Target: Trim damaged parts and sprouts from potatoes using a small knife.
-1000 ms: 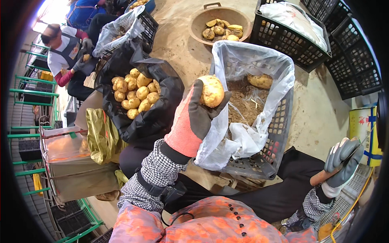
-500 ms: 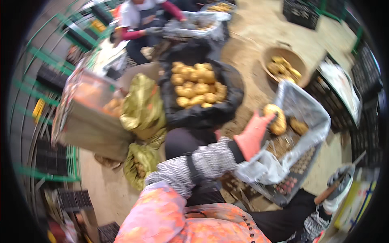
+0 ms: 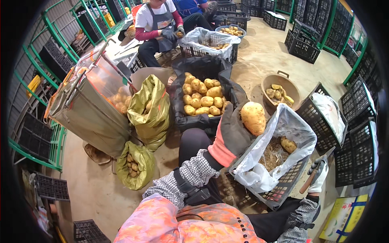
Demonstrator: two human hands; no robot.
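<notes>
My left hand (image 3: 236, 131), in a coral and dark glove, is closed round a large potato (image 3: 253, 118) at the near left rim of a lined crate. My right hand (image 3: 319, 176), in a white and grey glove, grips a knife (image 3: 308, 182) by its wooden handle, low at the right; its blade points up and away. Inside the crate's clear plastic liner (image 3: 298, 125) lie one potato (image 3: 288, 144) and some dry straw-like bits. Just beyond my left hand stands a black-lined crate (image 3: 186, 121) heaped with potatoes (image 3: 204, 96).
A tan basin (image 3: 298, 87) holds cut potatoes. Yellow-green sacks (image 3: 150, 117) and a tall canvas bag (image 3: 91, 115) stand at the left. A co-worker (image 3: 160, 24) sits ahead by another lined crate (image 3: 208, 40). Black crates (image 3: 352, 150) are at the right, beside a yellow box (image 3: 344, 218).
My left hand has lifted the potato out of the plastic-lined crate and moved it left and up. The view has shifted slightly. My right hand keeps the knife.
</notes>
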